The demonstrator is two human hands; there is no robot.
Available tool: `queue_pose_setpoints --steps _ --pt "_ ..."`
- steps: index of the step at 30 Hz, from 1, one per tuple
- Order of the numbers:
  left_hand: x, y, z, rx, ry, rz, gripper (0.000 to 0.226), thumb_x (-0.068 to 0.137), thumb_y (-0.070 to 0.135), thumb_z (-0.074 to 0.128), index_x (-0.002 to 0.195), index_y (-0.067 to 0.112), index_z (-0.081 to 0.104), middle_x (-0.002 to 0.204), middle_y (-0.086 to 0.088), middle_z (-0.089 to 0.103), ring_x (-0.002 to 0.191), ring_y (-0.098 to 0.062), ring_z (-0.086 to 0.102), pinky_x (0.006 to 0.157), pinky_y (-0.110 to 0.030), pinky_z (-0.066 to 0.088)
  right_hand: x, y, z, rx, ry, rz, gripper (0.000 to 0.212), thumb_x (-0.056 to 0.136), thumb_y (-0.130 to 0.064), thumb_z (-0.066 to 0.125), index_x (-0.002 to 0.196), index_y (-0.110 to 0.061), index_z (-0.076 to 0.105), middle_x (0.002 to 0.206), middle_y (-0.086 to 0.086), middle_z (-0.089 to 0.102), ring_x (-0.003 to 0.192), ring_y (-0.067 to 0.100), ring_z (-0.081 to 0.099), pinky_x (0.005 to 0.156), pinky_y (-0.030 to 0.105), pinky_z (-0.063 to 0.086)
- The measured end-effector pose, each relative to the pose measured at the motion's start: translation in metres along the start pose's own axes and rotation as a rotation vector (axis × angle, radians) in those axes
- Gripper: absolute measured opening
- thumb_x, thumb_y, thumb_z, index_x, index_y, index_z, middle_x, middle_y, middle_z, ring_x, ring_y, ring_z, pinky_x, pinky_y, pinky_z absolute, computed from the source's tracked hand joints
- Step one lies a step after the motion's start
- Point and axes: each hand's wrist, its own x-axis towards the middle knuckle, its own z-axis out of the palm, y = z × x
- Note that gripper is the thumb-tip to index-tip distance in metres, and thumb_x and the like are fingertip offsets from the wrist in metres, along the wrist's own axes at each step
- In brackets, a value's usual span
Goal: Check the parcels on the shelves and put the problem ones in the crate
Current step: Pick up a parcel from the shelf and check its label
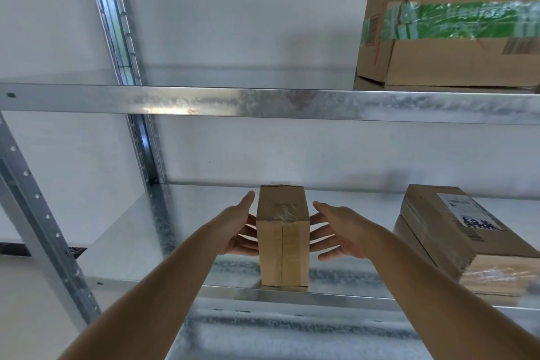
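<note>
Your two forearms reach up and in from the bottom of the view toward the lower shelf (122, 231). Your left hand (238, 226) sits at the left face of the small upright parcel (283, 238), fingers straight and spread, their tips at or just short of the cardboard; whether they touch is hard to tell. Your right hand (336, 231) mirrors it on the right face, fingers also straight and fanned, tips close against the box, thumb raised. Neither hand is curled round anything.

The small upright parcel stands on end near the front edge of that shelf, with a taped seam running down its front and clear tape across the top. You look to be at the checking step, bracketing this parcel in order to lift or turn it. The next move calls for pressing both palms in evenly, since the box is tall and narrow and could tip forward off the edge.

To the right, well apart, a flatter labelled parcel (455, 234) lies on the same shelf. Beyond and above, a large box with green tape (447, 26) rests on the upper shelf (204, 101). The crate is not in view.
</note>
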Motion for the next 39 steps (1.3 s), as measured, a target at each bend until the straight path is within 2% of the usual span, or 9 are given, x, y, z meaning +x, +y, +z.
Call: queue_pose_setpoints --steps 4,8,12,19,23,26,29,34,39 --pt "-0.005 0.001 0.003 -0.068 -0.024 0.018 0.072 0.106 0.062 0.037 0.118 -0.002 0.067 0.104 -0.023 0.078 0.098 -0.039 0.077 0.092 -0.051 0.062 0.0 -0.004 -0.002 -0.002 0.013 -0.026 0.06 0.103 -0.062 0.045 0.12 -0.009 0.068 0.107 0.018 0.077 0.102 0.036 0.075 0.099 0.055 0.056" --pt "-0.003 0.005 0.007 -0.217 -0.062 0.069 0.071 0.105 0.062 0.043 0.122 -0.002 0.067 0.11 -0.022 0.077 0.101 -0.038 0.076 0.089 -0.05 0.062 -0.002 -0.017 -0.009 -0.008 0.007 -0.102 0.064 0.092 -0.072 0.054 0.116 -0.016 0.072 0.108 0.01 0.079 0.104 0.031 0.075 0.093 0.045 0.059" --pt "0.004 0.0 0.01 -0.396 -0.103 0.075 0.076 0.102 0.064 0.047 0.128 -0.005 0.063 0.12 -0.025 0.073 0.107 -0.041 0.074 0.094 -0.053 0.061 -0.001 -0.021 -0.013 -0.047 -0.025 -0.209 0.042 0.09 -0.049 0.074 0.119 -0.02 0.074 0.11 -0.002 0.079 0.107 0.019 0.074 0.1 0.038 0.056" --pt "0.018 -0.016 0.013 -0.602 -0.215 0.002 0.083 0.098 0.073 0.045 0.136 -0.001 0.054 0.123 -0.029 0.07 0.109 -0.044 0.072 0.097 -0.057 0.057 0.001 -0.016 -0.019 -0.173 -0.017 -0.42 0.021 0.093 -0.022 0.075 0.113 -0.027 0.077 0.107 -0.006 0.079 0.1 0.008 0.072 0.087 0.023 0.051" --pt "0.023 -0.036 0.022 -0.575 -0.19 -0.048 0.052 0.107 0.045 0.047 0.133 0.003 0.061 0.119 -0.027 0.073 0.112 -0.042 0.071 0.099 -0.055 0.057 0.011 0.0 -0.014 -0.285 -0.018 -0.449 0.044 0.087 -0.021 0.081 0.13 -0.026 0.072 0.119 -0.007 0.076 0.112 0.011 0.07 0.105 0.032 0.051" --pt "0.023 -0.05 0.026 -0.514 -0.129 -0.063 0.038 0.109 0.023 0.038 0.129 0.003 0.063 0.117 -0.023 0.073 0.112 -0.038 0.07 0.099 -0.054 0.055 0.015 0.008 -0.008 -0.42 0.004 -0.461 0.06 0.085 -0.022 0.084 0.141 -0.028 0.063 0.138 -0.01 0.063 0.125 0.012 0.06 0.099 0.024 0.044" --pt "0.025 -0.058 0.025 -0.468 -0.061 -0.067 0.029 0.11 0.01 0.036 0.122 -0.002 0.06 0.112 -0.025 0.068 0.107 -0.038 0.068 0.105 -0.059 0.051 0.014 0.011 -0.004 -0.621 0.018 -0.472 0.064 0.089 -0.022 0.08 0.148 -0.027 0.054 0.146 -0.009 0.053 0.128 0.012 0.052 0.099 0.023 0.035" --pt "0.039 -0.066 0.023 -0.262 -0.007 -0.029 0.032 0.108 0.0 0.037 0.122 -0.001 0.066 0.118 -0.025 0.071 0.11 -0.037 0.071 0.093 -0.048 0.062 0.015 0.03 0.006 -0.749 0.01 -0.49 0.068 0.092 -0.021 0.075 0.154 -0.026 0.047 0.163 -0.011 0.035 0.144 0.014 0.041 0.11 0.022 0.03" --pt "0.051 -0.075 0.019 -0.314 0.04 -0.024 0.04 0.101 -0.012 0.033 0.12 -0.006 0.067 0.112 -0.024 0.075 0.112 -0.038 0.071 0.092 -0.047 0.063 0.019 0.051 0.017 -0.683 0.002 -0.494 0.069 0.093 -0.026 0.074 0.155 -0.031 0.045 0.166 -0.015 0.028 0.148 0.012 0.038 0.123 0.033 0.029"
